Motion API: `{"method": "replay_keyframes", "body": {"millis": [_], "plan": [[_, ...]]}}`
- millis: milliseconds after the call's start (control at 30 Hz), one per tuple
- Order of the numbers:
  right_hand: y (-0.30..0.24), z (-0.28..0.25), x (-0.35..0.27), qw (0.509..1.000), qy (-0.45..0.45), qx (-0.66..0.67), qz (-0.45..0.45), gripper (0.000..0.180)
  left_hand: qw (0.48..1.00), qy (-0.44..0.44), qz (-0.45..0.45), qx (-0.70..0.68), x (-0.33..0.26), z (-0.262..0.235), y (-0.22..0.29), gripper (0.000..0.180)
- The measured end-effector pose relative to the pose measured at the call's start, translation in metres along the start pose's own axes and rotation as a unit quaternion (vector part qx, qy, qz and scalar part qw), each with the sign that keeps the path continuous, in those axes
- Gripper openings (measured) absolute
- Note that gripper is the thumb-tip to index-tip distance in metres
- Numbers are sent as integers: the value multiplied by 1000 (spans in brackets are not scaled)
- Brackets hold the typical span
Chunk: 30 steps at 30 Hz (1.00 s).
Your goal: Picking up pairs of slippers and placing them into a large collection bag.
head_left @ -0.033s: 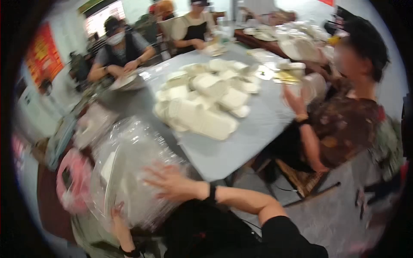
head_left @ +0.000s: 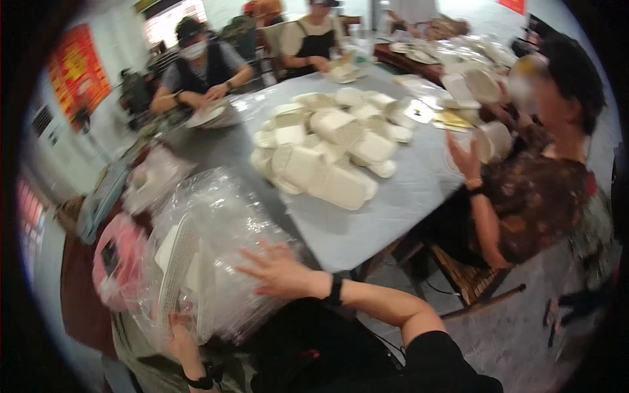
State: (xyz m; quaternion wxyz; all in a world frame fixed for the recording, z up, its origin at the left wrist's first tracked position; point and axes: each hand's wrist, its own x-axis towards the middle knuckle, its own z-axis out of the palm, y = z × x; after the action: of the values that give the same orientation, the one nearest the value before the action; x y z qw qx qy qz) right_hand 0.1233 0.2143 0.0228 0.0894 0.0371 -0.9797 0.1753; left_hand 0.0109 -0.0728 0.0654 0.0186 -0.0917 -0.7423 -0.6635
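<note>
Close to me, a clear plastic bag (head_left: pixel 223 216) lies crumpled. A white slipper (head_left: pixel 175 275) stands on its edge among the plastic, with a further white slipper partly hidden beside it. My left hand (head_left: pixel 181 334) has its fingers around the lower end of the slipper; the plastic partly obscures the grip. Fingers spread, my right hand (head_left: pixel 282 272) rests open against the right side of the bag. On the grey table beyond lies a heap of white slippers (head_left: pixel 327 147).
A pink plastic bag (head_left: pixel 121 262) sits at the left, below a cloudy plastic bag (head_left: pixel 157 177). At the right, a seated person (head_left: pixel 531 183) has a hand by the table edge. Two people (head_left: pixel 200 72) work across the table. More slippers and plastic (head_left: pixel 465 59) lie at the back right.
The whole scene sits slightly further right in the picture and looks sharper. Both hands keep nearly the same pose at the bag and slipper.
</note>
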Motion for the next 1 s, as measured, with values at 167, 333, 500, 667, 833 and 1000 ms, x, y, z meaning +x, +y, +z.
{"method": "replay_keyframes", "body": {"millis": [167, 333, 500, 667, 833, 1000], "plan": [[21, 43, -18, 997, 6, -69, -25, 68, 988, 90, 79, -98, -40, -119, 19, 35], [33, 41, -22, 993, 25, -114, -18, 62, 964, 202, 149, -94, -81, -172, 38, 32], [52, 29, -22, 992, 13, -120, -30, 57, 936, 350, 38, -29, -113, -213, 41, 32], [13, 30, -15, 994, -3, -110, -24, 56, 943, 321, -91, -10, -122, -274, -1, 27], [16, 26, -17, 992, -18, -121, -23, 56, 958, 203, -195, -61, -86, -266, -91, 24], [14, 20, -15, 991, -38, -128, -15, 57, 905, 191, -309, -224, -8, -236, -169, 26]]}}
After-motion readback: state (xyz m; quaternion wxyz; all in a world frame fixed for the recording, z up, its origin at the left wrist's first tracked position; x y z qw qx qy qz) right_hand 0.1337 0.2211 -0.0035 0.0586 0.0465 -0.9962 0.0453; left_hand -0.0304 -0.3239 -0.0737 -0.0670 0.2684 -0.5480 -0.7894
